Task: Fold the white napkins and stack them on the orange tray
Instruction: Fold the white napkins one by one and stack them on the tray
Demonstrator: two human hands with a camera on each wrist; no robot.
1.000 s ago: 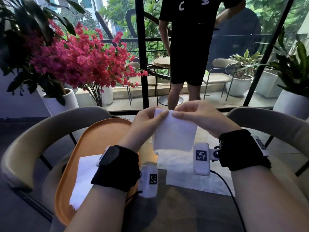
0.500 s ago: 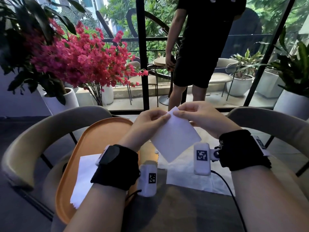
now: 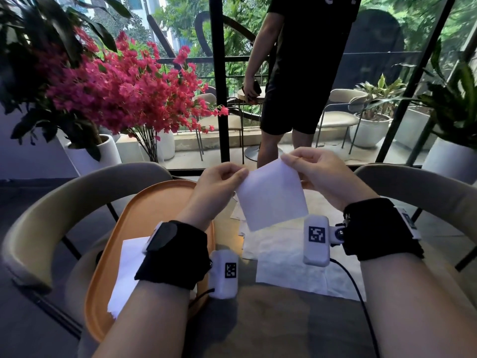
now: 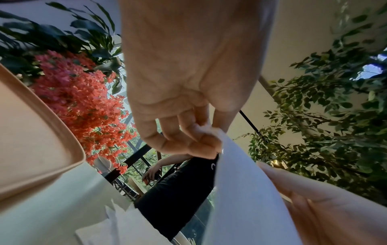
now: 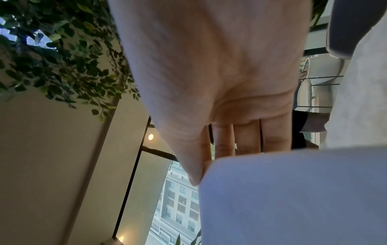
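Note:
A folded white napkin (image 3: 271,195) hangs in the air above the table, tilted, with one corner up. My left hand (image 3: 224,179) pinches its left corner and my right hand (image 3: 307,171) pinches its top right corner. In the left wrist view the left hand (image 4: 209,132) nips the napkin (image 4: 240,190) between thumb and fingers. In the right wrist view the napkin (image 5: 293,195) covers the tips of my right hand (image 5: 209,162). The orange tray (image 3: 160,202) lies at the left with one white napkin (image 3: 126,270) on it. Unfolded napkins (image 3: 284,264) lie on the table under my hands.
Two beige chairs (image 3: 51,210) curve round the far side of the table. A person in black (image 3: 304,73) stands beyond the glass. Pink flowers (image 3: 124,89) in a white pot stand at the back left, potted plants (image 3: 454,104) at the right.
The held napkin has turned from hanging square to tilted, and my hands have spread a little apart along its top edge. The person behind has shifted to the right.

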